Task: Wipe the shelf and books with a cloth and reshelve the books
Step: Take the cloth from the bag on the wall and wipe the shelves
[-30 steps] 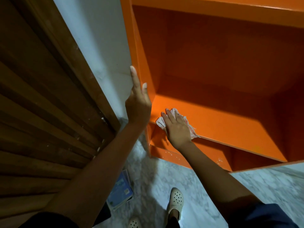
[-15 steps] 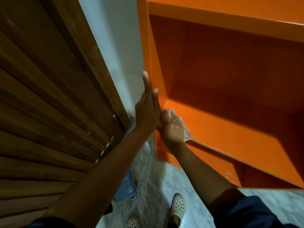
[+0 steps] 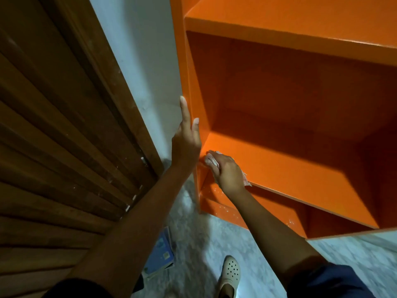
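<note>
Pale cloth (image 3: 211, 161) (crumpled) lies on orange shelf (image 3: 290, 175).

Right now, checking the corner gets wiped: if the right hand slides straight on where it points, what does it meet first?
Probably the shelf's left side panel, close ahead of the cloth under the right hand; the left hand rests on that panel's front edge.

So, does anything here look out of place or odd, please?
The blue book lies on the marble floor by the wooden door, not on the orange shelf, whose lower board carries pale specks.
</note>
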`<state>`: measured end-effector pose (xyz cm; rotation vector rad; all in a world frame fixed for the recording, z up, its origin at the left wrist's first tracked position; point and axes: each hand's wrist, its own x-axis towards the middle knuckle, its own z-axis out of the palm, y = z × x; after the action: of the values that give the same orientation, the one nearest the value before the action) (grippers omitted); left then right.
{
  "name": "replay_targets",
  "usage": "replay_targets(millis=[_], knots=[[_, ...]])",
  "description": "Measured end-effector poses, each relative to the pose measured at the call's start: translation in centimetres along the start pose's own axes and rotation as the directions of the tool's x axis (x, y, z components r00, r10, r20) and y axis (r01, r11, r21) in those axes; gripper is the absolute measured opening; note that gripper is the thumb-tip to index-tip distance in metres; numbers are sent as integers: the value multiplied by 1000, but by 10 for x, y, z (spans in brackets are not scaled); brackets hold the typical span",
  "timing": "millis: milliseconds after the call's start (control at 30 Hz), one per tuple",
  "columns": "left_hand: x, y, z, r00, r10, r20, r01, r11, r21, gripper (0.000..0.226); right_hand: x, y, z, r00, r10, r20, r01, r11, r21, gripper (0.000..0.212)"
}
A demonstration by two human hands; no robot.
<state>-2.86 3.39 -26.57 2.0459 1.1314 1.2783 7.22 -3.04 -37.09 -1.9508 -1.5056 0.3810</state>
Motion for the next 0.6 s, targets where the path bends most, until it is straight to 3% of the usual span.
replay_targets(millis=[100,267,467,600], knots=[[-3,-9,-5,993,105,51,-102,993,-57,52,-23,-4,-15,998,-44,-37,46,997,66,29],[-12,-15,-9,990,86,114,-75,993,-94,57,-66,-9,-17,1000,5,-6,-4,990,142,26],[-37,-44,-9,976,123,177,-111,991,-76,57,-94,9,-4,992,115,46,-121,977,174,38],[-54,-65,2,975,-38,219,36,999,12,52,-90,26,-1,979,171,108,-188,966,175,41]])
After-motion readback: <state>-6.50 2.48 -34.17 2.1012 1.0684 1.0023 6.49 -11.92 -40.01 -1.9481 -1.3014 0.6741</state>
